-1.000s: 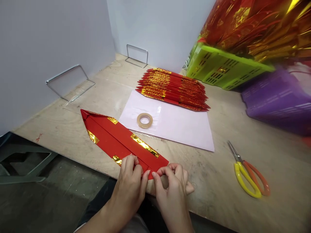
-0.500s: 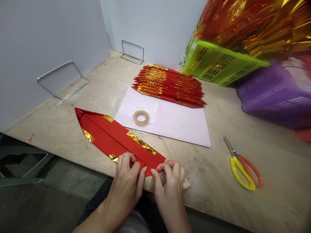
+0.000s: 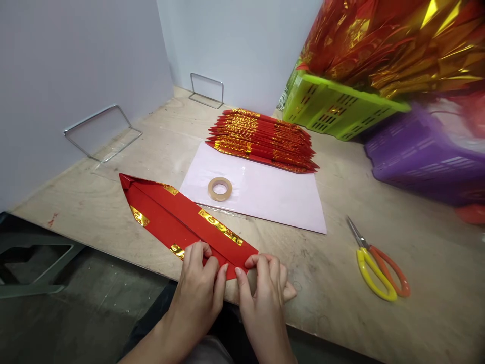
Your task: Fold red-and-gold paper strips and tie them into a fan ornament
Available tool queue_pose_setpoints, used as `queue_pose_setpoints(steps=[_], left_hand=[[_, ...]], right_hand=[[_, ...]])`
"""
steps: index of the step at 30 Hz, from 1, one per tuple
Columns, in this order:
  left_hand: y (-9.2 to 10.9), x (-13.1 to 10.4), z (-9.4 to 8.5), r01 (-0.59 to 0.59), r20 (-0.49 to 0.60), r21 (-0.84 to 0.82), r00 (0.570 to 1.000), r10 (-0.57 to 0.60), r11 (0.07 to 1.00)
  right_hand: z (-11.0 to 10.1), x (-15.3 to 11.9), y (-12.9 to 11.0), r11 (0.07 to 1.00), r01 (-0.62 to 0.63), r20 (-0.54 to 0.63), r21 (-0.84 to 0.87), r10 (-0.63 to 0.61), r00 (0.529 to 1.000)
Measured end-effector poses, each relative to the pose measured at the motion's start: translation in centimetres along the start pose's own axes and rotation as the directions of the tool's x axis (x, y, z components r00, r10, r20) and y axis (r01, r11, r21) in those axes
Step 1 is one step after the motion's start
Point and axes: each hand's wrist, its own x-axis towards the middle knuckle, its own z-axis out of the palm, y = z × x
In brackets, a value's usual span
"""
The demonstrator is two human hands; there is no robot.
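Observation:
A long folded red paper piece (image 3: 170,212) with gold foil patches lies slanted on the wooden table, its far left end folded to a point. My left hand (image 3: 200,278) presses on the near part of the paper, fingers curled and thumb against its edge. At the near right corner, my right hand (image 3: 265,285) pinches the paper between thumb and fingers. The two thumbs sit close together along the near end. Beyond the paper, a roll of clear tape (image 3: 220,189) rests on a white sheet (image 3: 273,202).
Folded red-and-gold pieces (image 3: 261,141) are stacked on the sheet's far side. Yellow-and-orange-handled scissors (image 3: 379,263) lie to the right. A green basket (image 3: 341,108) and a purple basket (image 3: 424,156) stand at the back right. Wire stands (image 3: 104,134) are by the wall panels.
The whole view has shifted slightly, with the scene sitting a little lower in the frame. Both hands keep nearly the same hold on the red paper.

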Motion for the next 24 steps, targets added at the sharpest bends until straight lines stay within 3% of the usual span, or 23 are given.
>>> queue_pose_setpoints(steps=[24], left_hand=[[-0.23,-0.21,0.32,-0.032,-0.004,0.041,0.999,0.033,0.999]], right_hand=[[-0.01,-0.17,-0.07,1.0,0.0,-0.029,0.024,0.001,1.0]])
